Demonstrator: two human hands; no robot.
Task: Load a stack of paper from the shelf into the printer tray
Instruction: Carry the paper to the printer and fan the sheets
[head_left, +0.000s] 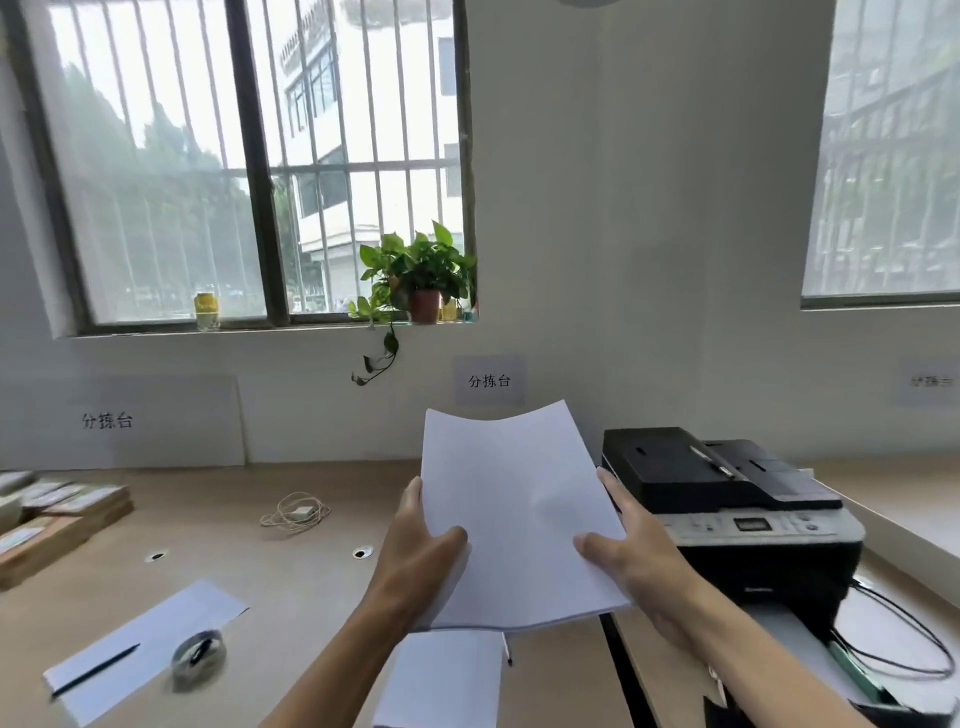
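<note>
I hold a stack of white paper (514, 499) in front of me, above the beige table, its far edge curling up. My left hand (415, 551) grips the stack's left side with the thumb on top. My right hand (639, 556) grips its right side the same way. The black and grey printer (737, 514) stands just to the right of the stack. Its pulled-out tray (857, 675) shows at the lower right, partly hidden by my right forearm.
A loose sheet (145, 649) with a pen and a tape roll (200, 657) lies at lower left. More white paper (441, 680) lies under the stack. A coiled cable (296, 512), cardboard boxes (57, 525) at far left and black printer cables (909, 649) at right.
</note>
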